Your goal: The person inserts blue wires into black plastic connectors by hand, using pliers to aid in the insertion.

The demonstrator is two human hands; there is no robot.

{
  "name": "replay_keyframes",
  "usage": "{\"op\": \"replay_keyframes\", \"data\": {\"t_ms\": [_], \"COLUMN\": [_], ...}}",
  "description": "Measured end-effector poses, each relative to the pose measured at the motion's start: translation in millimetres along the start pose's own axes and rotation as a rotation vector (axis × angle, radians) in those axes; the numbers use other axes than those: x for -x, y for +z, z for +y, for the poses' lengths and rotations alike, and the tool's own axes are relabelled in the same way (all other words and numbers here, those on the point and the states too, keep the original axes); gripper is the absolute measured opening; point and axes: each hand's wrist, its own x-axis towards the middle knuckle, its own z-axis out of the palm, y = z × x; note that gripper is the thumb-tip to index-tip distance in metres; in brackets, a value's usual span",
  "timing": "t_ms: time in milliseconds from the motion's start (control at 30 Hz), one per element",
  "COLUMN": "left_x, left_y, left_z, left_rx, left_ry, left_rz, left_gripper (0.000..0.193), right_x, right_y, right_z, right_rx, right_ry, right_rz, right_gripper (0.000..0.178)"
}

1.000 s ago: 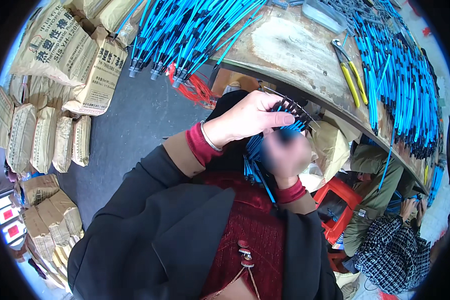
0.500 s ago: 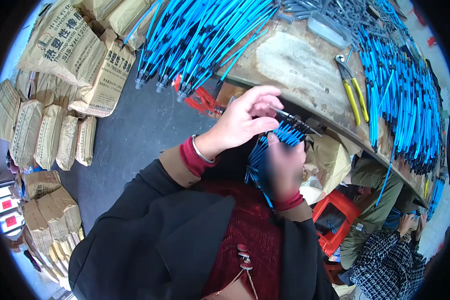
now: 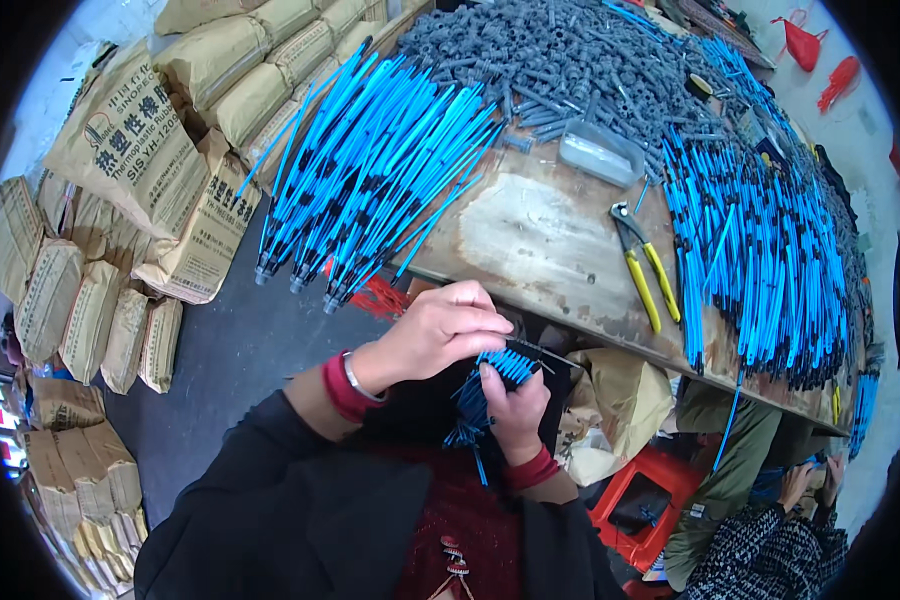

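Far left: stacked tan paper sacks (image 3: 135,170) with dark printing, above a dark grey floor (image 3: 215,365).

Next: a fanned batch of bright blue slender tubes (image 3: 380,170), black-banded, dark fittings at their near ends, overhanging the table edge; red thin strands (image 3: 378,298) hang below.

Centre-left: left hand (image 3: 438,330), fingers bent and drawn together above the thumb, near the bundle; whether they pinch anything cannot be told.

Centre: one bundle of short thin blue tubes (image 3: 510,366), bright and closely packed in a row at the top, darker and splaying loosely lower down, one strand trailing. Located off the table's near edge, before the person's torso.

Just right: right hand (image 3: 520,415), closed around this bundle, thumb pressed along its face. A thin dark straight rod (image 3: 552,354) slants past the bundle's top.

Beyond: worn wooden table (image 3: 520,230), carrying grey plastic fittings (image 3: 550,50) heaped, a clear plastic tray (image 3: 602,152) and yellow-handled pliers (image 3: 648,270), jaws pointing away.

Right: a broad heap of blue, black-banded tubes (image 3: 760,260); below it, a red plastic stool (image 3: 625,535) and a co-worker's hand (image 3: 795,486).
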Motion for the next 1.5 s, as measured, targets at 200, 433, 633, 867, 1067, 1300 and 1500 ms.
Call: {"op": "replay_keyframes", "data": {"t_ms": [200, 433, 633, 867, 1067, 1300, 1500], "left_x": [-85, -271, -333, -325, -255, -48, 19], "left_y": [-75, -83, -18, -35, -83, -53, -6], "left_z": [51, -49, -137, -116, 11, 44, 1], "left_rx": [-0.352, -0.974, -1.317, -1.288, -0.275, 0.628, 0.891], "left_ry": [0.047, 0.228, 0.220, 0.086, -0.239, -0.462, -0.575], "left_rz": [-0.281, -0.131, -0.501, -0.079, 0.045, -0.056, 0.035], "left_gripper": [0.064, 0.050, 0.034, 0.025, 0.019, 0.033, 0.037], "right_x": [-2, -12, -20, -15, 0, 9, 10], "right_y": [-8, -14, -24, -23, -21, -16, -7], "right_z": [17, 15, 20, 14, 9, -2, -10], "right_rx": [-0.021, -0.081, -0.076, -0.150, -0.139, -0.086, -0.081], "right_ry": [0.012, -0.035, -0.039, -0.014, 0.051, 0.006, 0.051], "right_rz": [-0.017, -0.017, -0.011, -0.016, -0.051, -0.038, -0.066], "right_gripper": [0.018, 0.023, 0.026, 0.026, 0.025, 0.022, 0.022]}}
